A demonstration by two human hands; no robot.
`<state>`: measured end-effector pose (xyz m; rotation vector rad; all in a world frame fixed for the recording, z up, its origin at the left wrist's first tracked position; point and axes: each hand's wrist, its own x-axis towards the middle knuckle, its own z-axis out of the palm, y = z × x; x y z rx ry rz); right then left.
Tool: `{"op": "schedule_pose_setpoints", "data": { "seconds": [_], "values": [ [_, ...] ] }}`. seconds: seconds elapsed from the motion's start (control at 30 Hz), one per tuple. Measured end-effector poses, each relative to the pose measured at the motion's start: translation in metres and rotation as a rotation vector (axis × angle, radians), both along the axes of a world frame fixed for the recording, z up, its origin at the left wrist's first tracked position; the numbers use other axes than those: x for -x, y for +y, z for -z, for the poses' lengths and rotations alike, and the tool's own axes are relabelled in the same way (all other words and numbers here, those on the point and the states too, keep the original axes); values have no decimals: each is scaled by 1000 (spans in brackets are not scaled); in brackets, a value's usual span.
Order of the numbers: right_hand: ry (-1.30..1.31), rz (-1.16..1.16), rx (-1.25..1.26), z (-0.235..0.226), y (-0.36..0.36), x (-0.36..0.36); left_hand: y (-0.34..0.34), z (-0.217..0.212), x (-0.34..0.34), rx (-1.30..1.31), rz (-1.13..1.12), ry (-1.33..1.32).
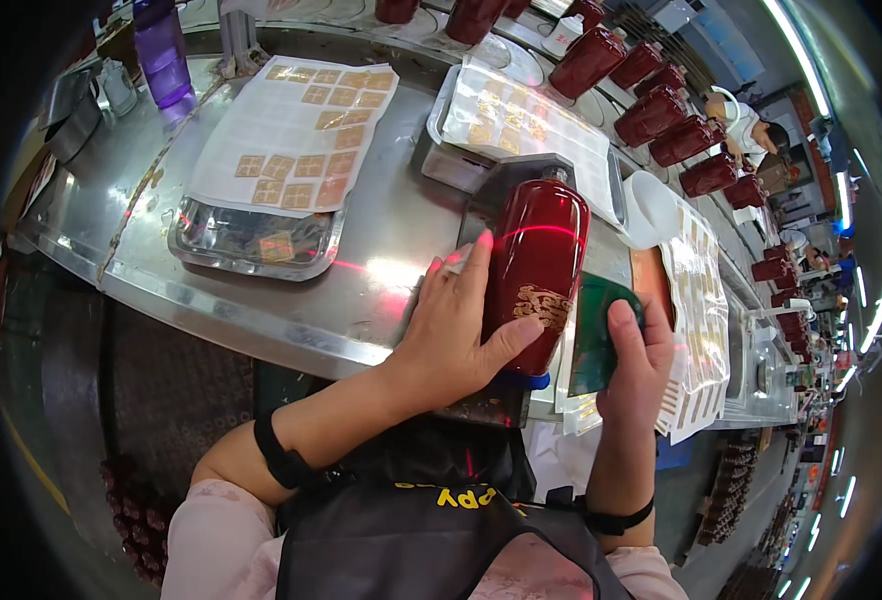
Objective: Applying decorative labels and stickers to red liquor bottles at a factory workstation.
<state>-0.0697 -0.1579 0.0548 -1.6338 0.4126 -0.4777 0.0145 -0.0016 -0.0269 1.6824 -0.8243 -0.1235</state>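
A glossy dark red bottle (539, 255) lies tilted on a dark stand (491, 195), its neck pointing away from me. A gold decal (542, 309) sits on its lower front. My left hand (458, 318) grips the bottle's left side, thumb pressed on the front beside the decal and fingers along the edge. Pinched in my right hand (641, 350) is a flat green scraper (593, 335), close to the bottle's right side. A blue piece (527, 380) shows under the bottle's base. Red laser light crosses the bottle and my left fingertips.
Left, a decal sheet (296, 130) rests over a metal tray (251, 240). Another decal sheet (521, 110) lies behind the stand, and more sheets (696, 310) lie right. A white bowl (651, 208), a purple bottle (164, 55) and rows of red bottles (651, 115) stand around.
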Motion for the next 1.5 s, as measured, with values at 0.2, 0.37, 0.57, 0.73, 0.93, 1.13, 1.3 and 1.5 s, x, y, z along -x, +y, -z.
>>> {"op": "schedule_pose_setpoints", "data": {
  "seconds": [0.2, 0.37, 0.57, 0.73, 0.93, 1.13, 1.3, 1.5],
  "values": [
    [-2, 25, -120, 30, -1, 3, -7, 0, 0, -48, -57, 69],
    [25, 6, -89, 34, -4, 3, -6, -2, -2, -41, -60, 101],
    [57, -12, -28, 37, -6, 3, 5, -14, 8, -1, -108, -339],
    [33, 28, 52, 39, -8, 3, 2, -18, 27, -182, -84, -703],
    [62, 45, 18, 36, -8, 4, 9, -5, 11, -253, -86, -648],
    [-300, -215, 1157, 21, -19, 16, 18, 8, 3, -199, 2, -334],
    [-267, -287, 902, 17, -23, 30, 18, 13, 2, -342, -76, -495],
    [-303, -434, 698, 26, -26, 31, 20, 11, -9, -343, 27, -435]
  ]
}}
